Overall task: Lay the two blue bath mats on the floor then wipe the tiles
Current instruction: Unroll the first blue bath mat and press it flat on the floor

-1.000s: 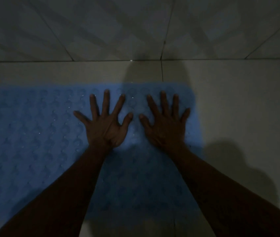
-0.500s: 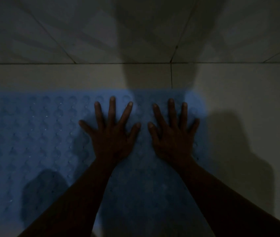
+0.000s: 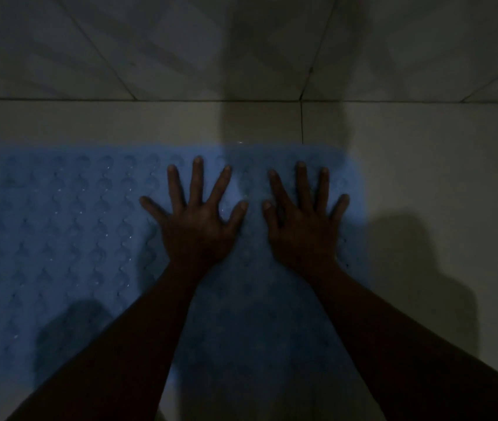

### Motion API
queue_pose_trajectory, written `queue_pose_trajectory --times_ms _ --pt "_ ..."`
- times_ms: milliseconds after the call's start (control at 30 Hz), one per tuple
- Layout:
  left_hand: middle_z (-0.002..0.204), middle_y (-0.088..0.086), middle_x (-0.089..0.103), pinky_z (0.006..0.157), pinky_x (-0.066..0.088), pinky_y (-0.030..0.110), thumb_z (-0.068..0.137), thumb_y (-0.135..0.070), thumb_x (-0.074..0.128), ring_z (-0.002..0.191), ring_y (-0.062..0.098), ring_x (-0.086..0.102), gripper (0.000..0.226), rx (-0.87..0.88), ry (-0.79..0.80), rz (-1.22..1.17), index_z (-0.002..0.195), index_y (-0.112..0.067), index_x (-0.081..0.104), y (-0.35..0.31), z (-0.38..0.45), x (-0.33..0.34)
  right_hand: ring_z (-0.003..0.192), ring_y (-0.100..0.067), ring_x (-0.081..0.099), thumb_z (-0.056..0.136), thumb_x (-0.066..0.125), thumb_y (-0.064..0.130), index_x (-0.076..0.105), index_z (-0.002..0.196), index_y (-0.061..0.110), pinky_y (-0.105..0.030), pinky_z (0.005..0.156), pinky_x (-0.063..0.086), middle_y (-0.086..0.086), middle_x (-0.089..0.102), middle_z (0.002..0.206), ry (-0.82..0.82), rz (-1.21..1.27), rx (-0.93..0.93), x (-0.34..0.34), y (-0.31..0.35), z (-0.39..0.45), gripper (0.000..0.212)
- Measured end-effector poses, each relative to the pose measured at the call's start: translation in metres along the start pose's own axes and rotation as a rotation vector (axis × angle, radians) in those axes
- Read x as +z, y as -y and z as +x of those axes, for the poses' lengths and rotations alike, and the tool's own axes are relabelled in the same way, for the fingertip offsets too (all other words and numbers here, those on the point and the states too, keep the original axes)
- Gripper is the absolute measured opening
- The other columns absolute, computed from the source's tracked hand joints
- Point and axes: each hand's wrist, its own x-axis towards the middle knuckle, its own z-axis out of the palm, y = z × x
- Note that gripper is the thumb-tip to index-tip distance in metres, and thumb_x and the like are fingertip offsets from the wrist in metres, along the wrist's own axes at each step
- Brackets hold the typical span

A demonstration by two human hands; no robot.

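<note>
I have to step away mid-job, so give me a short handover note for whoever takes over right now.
Left hand and right hand: both flat, fingers spread, pressing the right end of one blue bath mat; no grip on anything.
The mat lies on the floor tiles, near the wall.
Done: one mat down.
Left: only one mat is in view; lay the second, then wipe the tiles.

No text, label, brand, number or sign can be read anywhere in this dim view. The blue bath mat (image 3: 68, 238) carries only rows of raised bumps, and the tiles (image 3: 424, 165) beside it are plain.
</note>
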Motion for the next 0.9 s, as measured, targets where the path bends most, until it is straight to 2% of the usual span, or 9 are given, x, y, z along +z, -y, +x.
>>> queue_pose_trajectory --times_ms 167,267,333,533,633,733,900 --pt "0.167 -0.009 -0.014 0.107 -0.004 0.079 0.091 -0.081 0.01 0.152 0.03 -0.018 0.068 -0.032 0.081 -0.038 0.152 -0.055 -0.008 0.0 0.002 0.0 0.154 -0.031 -0.014 0.102 0.022 0.063 0.005 0.157 0.048 -0.066 0.118 -0.006 0.002 -0.005 0.169 0.008 0.032 -0.018 0.004 -0.002 0.003 0.059" --pt "0.167 -0.009 -0.013 0.11 -0.008 0.075 0.093 -0.078 0.011 0.152 0.027 -0.018 0.067 -0.075 0.104 -0.085 0.153 -0.054 -0.008 -0.005 -0.006 -0.003 0.154 -0.03 -0.015 0.103 0.021 0.059 0.006 0.157 0.047 -0.064 0.119 -0.008 0.002 -0.006 0.169 0.021 0.066 0.033 0.004 0.005 0.001 0.057" --pt "0.167 -0.006 -0.014 0.114 -0.009 0.071 0.096 -0.073 0.011 0.152 0.025 -0.02 0.066 -0.092 0.147 -0.131 0.155 -0.049 -0.007 -0.004 -0.017 -0.005 0.153 -0.028 -0.019 0.105 0.02 0.055 0.003 0.158 0.044 -0.061 0.12 -0.009 0.003 -0.011 0.169 0.1 0.125 0.072 0.001 0.015 -0.003 0.057" --pt "0.168 -0.003 -0.007 0.121 0.002 0.059 0.104 -0.055 0.02 0.154 0.023 -0.011 0.057 -0.001 0.232 -0.157 0.158 -0.042 0.005 0.037 -0.084 -0.025 0.155 -0.033 -0.005 0.106 0.03 0.043 0.013 0.16 0.034 -0.059 0.121 0.008 -0.003 0.002 0.169 0.221 0.125 0.088 -0.023 0.052 -0.051 0.057" --pt "0.168 -0.001 -0.004 0.12 0.014 0.057 0.103 -0.052 0.03 0.154 0.023 -0.006 0.062 -0.06 0.293 -0.208 0.158 -0.038 0.006 0.073 -0.101 -0.045 0.154 -0.035 0.003 0.106 0.032 0.039 0.014 0.16 0.03 -0.058 0.118 0.02 -0.008 0.007 0.169 0.321 0.126 0.087 -0.036 0.083 -0.069 0.058" --pt "0.168 0.005 0.005 0.116 0.025 0.057 0.102 -0.049 0.037 0.154 0.027 0.005 0.066 -0.187 0.241 -0.303 0.16 -0.032 0.009 0.118 -0.103 -0.076 0.154 -0.035 0.009 0.106 0.034 0.038 0.015 0.16 0.029 -0.056 0.118 0.025 -0.009 0.01 0.168 0.346 0.237 0.06 -0.053 0.136 -0.074 0.057" --pt "0.167 0.007 0.011 0.117 0.025 0.056 0.103 -0.048 0.039 0.153 0.027 0.012 0.064 -0.261 0.071 -0.43 0.159 -0.03 0.015 0.198 -0.094 -0.14 0.154 -0.031 0.011 0.107 0.035 0.036 0.017 0.16 0.025 -0.048 0.121 0.02 -0.011 0.013 0.167 0.293 0.367 -0.089 -0.093 0.238 -0.068 0.056"
